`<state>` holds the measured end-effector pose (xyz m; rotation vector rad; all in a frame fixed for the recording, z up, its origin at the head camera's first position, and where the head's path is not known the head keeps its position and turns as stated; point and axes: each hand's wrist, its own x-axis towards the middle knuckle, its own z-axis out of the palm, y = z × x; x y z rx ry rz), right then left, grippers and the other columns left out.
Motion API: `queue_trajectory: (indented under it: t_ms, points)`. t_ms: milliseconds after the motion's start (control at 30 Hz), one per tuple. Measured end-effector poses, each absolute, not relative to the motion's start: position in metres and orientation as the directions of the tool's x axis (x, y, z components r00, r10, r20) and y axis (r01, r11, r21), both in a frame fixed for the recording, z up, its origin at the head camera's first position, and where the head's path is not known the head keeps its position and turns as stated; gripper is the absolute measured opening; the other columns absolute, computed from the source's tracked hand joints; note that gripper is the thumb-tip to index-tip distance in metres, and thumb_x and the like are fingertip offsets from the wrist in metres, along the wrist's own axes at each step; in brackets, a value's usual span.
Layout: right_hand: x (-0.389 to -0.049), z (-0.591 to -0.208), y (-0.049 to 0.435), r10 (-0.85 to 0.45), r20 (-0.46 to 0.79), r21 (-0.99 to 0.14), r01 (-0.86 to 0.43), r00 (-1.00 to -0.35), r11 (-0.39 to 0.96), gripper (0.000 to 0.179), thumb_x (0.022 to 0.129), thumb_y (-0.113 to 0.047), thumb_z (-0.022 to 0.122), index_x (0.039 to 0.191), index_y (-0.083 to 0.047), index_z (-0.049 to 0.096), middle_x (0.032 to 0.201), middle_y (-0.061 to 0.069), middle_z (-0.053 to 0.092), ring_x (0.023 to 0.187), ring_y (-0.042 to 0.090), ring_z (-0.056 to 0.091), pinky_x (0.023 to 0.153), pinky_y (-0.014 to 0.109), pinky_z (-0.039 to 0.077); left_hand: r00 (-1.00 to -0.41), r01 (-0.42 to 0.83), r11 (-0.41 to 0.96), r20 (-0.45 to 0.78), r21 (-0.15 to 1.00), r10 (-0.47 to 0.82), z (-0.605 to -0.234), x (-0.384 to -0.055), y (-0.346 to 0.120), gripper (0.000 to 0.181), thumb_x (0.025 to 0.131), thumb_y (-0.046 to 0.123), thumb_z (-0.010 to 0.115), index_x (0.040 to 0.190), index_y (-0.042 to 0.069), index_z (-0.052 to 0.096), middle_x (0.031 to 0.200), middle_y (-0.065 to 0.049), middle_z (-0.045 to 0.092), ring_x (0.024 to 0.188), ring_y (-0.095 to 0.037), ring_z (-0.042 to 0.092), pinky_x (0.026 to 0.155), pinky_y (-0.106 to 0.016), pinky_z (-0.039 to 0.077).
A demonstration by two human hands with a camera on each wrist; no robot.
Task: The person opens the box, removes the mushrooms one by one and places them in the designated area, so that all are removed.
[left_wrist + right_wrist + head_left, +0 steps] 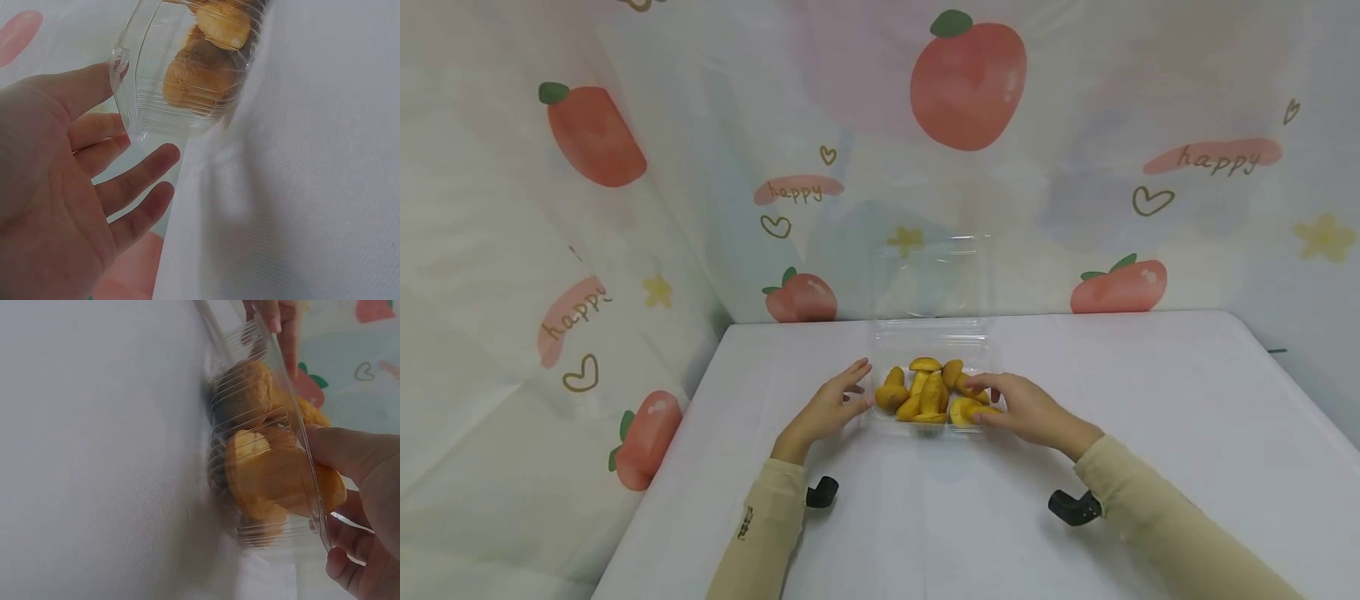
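A clear plastic clamshell box (887, 427) holds several yellow-brown mushrooms (931, 393), its lid (936, 279) standing raised at the back. My left hand (835, 404) is at the box's left side with fingers spread; in the left wrist view the thumb (94, 87) touches the rim and the other fingers extend loosely below. At the right end my right hand (1026, 408) reaches over the rim and pinches a mushroom (281, 478) between thumb and fingers. That mushroom's end rises past the rim in the right wrist view, and part of the fingers is hidden behind it.
The box stands on a white-covered table (925, 517) near its back edge. Behind it hangs a printed backdrop (1037, 208) with fruit and hearts. A black curved piece (822, 492) shows by the left sleeve, and another black piece (1075, 507) by the right sleeve.
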<state>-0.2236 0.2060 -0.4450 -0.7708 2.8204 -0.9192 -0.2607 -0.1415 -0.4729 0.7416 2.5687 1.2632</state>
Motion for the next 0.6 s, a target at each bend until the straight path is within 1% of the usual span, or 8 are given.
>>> queue_trajectory:
  t_ms: [133,267,333,433,500,600]
  points:
    - [-0.224,-0.443,0.204,-0.487,0.065,-0.539,-0.441,-0.871,0.717,0.046,0.089,-0.021,0.078,0.130,-0.005,0.065,0.119,0.008,0.072,0.091,0.016,0.057,0.076,0.027,0.048,-0.860,0.347,0.519,0.045,0.781,0.508,-0.470,-0.261,-0.142,0.066,0.100,0.016,0.062,0.156,-0.001,0.032,0.168,-0.017,0.024,0.128,-0.038,0.059,0.108,-0.058,0.046]
    - [-0.226,-0.438,0.199,-0.490,0.050,-0.496,-0.447,-0.870,0.744,0.037,0.089,-0.020,0.077,0.122,-0.005,0.071,0.110,0.005,0.074,0.088,0.016,0.059,0.076,0.030,0.051,-0.864,0.344,0.525,0.044,0.778,0.501,-0.469,-0.262,-0.142,0.066,0.100,0.015,0.063,0.157,0.000,0.032,0.168,-0.016,0.023,0.128,-0.037,0.059,0.108,-0.057,0.046]
    - [-0.227,-0.436,0.197,-0.490,0.042,-0.475,-0.449,-0.871,0.757,0.034,0.089,-0.019,0.077,0.119,-0.006,0.073,0.105,0.004,0.074,0.087,0.016,0.061,0.076,0.033,0.053,-0.864,0.348,0.525,0.048,0.776,0.502,-0.469,-0.263,-0.141,0.066,0.100,0.015,0.063,0.156,0.000,0.033,0.168,-0.017,0.024,0.127,-0.037,0.060,0.108,-0.057,0.046]
    - [-0.228,-0.434,0.195,-0.497,0.033,-0.447,-0.458,-0.867,0.769,0.033,0.089,-0.020,0.078,0.118,-0.006,0.073,0.104,0.005,0.076,0.090,0.020,0.066,0.083,0.040,0.057,-0.863,0.348,0.525,0.047,0.777,0.504,-0.470,-0.263,-0.141,0.066,0.100,0.015,0.063,0.156,0.000,0.033,0.168,-0.017,0.024,0.127,-0.037,0.060,0.108,-0.057,0.047]
    - [-0.228,-0.433,0.194,-0.501,0.028,-0.430,-0.463,-0.865,0.775,0.034,0.088,-0.020,0.079,0.118,-0.005,0.073,0.103,0.005,0.076,0.094,0.023,0.068,0.087,0.045,0.058,-0.864,0.342,0.525,0.041,0.779,0.502,-0.471,-0.263,-0.140,0.066,0.100,0.015,0.063,0.157,0.000,0.033,0.168,-0.016,0.024,0.127,-0.037,0.060,0.108,-0.057,0.046]
    - [-0.229,-0.433,0.193,-0.514,0.017,-0.391,-0.479,-0.858,0.786,0.037,0.087,-0.020,0.080,0.120,-0.005,0.072,0.103,0.006,0.077,0.096,0.025,0.070,0.089,0.047,0.058,-0.865,0.332,0.525,0.032,0.784,0.500,-0.472,-0.263,-0.140,0.066,0.100,0.015,0.063,0.157,0.002,0.032,0.169,-0.014,0.023,0.129,-0.037,0.059,0.109,-0.057,0.046]
